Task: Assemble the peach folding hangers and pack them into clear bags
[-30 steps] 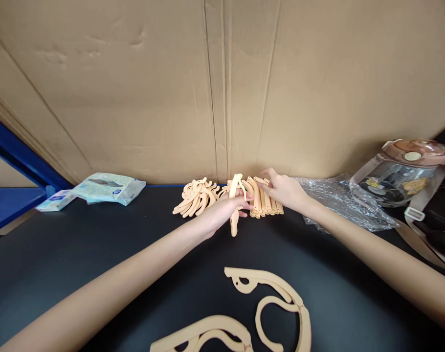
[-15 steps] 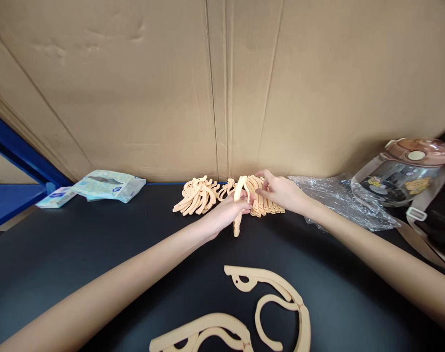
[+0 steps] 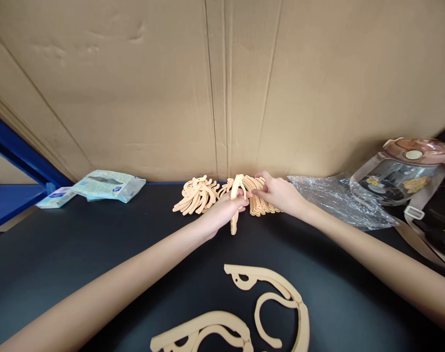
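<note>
My left hand (image 3: 224, 211) is closed round a curved, pale orange plastic piece (image 3: 234, 203) that stands upright at the far edge of the black table (image 3: 98, 244). My right hand (image 3: 279, 194) rests on a row of the same pieces (image 3: 259, 200) stacked on edge, with its fingers pinched at the top of the stack, close to my left hand. A looser pile of these pieces (image 3: 196, 195) lies just left of my hands. Near me lie two flat cream frames with hook-shaped cut-outs, one in front (image 3: 277, 298) and one at the bottom edge (image 3: 204, 335).
A cardboard wall (image 3: 222, 88) closes off the back of the table. Tissue packs (image 3: 108, 186) lie at the far left beside a blue rack (image 3: 13, 186). Crumpled clear plastic (image 3: 336, 200) and a brown-lidded water bottle (image 3: 402, 171) with a strap sit at the right.
My right hand has slid left along the stacked pieces until its fingers meet my left hand. The upright piece in my left hand has shifted only slightly.
</note>
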Motion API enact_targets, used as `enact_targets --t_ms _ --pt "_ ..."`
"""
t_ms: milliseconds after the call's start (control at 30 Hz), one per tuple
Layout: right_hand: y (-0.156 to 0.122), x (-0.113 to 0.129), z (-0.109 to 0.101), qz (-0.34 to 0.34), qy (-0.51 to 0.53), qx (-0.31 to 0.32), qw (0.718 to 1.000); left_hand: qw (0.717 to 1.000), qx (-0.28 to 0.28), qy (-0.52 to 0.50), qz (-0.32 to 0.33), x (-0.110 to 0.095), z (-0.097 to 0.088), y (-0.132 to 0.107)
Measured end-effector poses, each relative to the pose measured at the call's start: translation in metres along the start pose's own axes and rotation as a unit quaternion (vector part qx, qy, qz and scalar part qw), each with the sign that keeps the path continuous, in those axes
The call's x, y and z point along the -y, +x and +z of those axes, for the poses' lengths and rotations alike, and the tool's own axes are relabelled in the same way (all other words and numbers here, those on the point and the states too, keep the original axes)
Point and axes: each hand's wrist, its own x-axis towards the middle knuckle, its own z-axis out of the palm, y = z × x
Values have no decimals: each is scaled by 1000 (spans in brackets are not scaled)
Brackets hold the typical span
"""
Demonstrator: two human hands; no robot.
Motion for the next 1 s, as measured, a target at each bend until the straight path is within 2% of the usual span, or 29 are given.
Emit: enact_targets --t_ms 133,367,467,533,600,700,800,867,1000 --pt "-2 5 0 14 -9 -9 1000 1000 -12 -5 -9 0 -1 -1" --pt "-2 9 1 24 -14 -30 999 1000 4 -1 -9 -1 3 -3" --pt "-4 10 -7 20 5 -57 998 1000 -19 17 7 -5 1 -3" --pt "-8 13 -16 -9 53 -75 996 999 -19 25 18 -10 -1 -4" --pt "-14 19 -26 -74 156 -79 982 999 10 26 19 -17 -2 -6" --pt "-24 28 -39 -163 305 -38 938 997 73 19 6 -26 -2 -11" --pt "-29 32 -45 -156 392 16 907 995 95 10 6 -32 -1 -15" --pt "-28 30 -48 -146 433 21 889 996 91 4 12 -35 -1 -18" --pt "-25 25 -50 -157 426 -1 891 993 111 -49 9 -38 0 -21"
